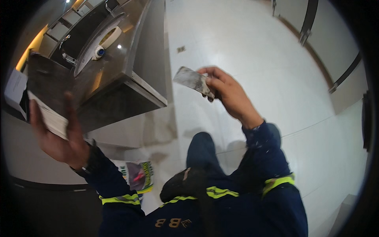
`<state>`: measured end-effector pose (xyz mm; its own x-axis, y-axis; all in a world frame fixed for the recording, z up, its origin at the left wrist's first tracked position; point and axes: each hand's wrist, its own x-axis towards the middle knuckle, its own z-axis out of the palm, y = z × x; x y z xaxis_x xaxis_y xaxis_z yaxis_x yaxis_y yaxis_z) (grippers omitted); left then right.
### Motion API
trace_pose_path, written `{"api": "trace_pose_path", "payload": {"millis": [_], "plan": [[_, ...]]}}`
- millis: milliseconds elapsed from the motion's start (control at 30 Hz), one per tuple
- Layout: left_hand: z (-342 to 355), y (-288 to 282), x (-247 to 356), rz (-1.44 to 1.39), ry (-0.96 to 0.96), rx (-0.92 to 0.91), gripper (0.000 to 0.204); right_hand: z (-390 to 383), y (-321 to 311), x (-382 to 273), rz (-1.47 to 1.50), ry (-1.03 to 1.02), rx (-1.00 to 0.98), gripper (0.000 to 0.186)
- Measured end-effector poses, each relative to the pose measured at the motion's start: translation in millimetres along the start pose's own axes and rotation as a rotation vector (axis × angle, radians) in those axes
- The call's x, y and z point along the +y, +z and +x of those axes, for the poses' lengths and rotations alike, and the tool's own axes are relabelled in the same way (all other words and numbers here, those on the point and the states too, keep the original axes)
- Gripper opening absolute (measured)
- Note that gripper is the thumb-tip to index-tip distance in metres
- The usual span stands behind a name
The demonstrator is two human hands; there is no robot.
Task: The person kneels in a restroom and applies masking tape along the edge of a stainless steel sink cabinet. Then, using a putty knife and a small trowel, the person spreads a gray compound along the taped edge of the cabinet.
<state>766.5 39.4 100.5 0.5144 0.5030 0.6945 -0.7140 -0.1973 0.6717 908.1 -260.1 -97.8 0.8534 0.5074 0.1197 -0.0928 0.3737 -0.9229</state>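
My right hand (223, 91) grips a flat metal scraper blade (189, 79), smeared with dark residue, over the pale floor, just off the dark counter's corner. My left hand (63, 138) is at the counter's left, its fingers around a pale flat rectangular piece (51, 114); what exactly it is I cannot make out. Behind that piece, a white box or packet (15, 91) rests at the counter's left end.
The dark stone counter (126, 59) holds an oval basin (85, 59), a chrome tap (67, 57), a tape roll (112, 37) and a blue-and-white roll (98, 53). A printed plastic bag (138, 175) lies below. Partition panels (331, 47) line the right side.
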Motion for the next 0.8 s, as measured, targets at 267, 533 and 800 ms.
{"api": "trace_pose_path", "payload": {"millis": [267,533,800], "plan": [[92.9,-17.2,-35.5,-0.278,-0.201,-0.492,0.043,18.9,38.9,-12.7,-0.349,-0.307,-0.042,0.036],[88.9,-30.0,-57.2,-0.217,-0.241,-0.527,0.044,-3.9,56.7,-55.4,-0.342,-0.365,-0.222,0.059],[69.8,-6.8,-58.6,0.175,0.049,-0.173,0.044,18.6,57.3,-58.0,-0.209,-0.299,-0.377,0.058]]}}
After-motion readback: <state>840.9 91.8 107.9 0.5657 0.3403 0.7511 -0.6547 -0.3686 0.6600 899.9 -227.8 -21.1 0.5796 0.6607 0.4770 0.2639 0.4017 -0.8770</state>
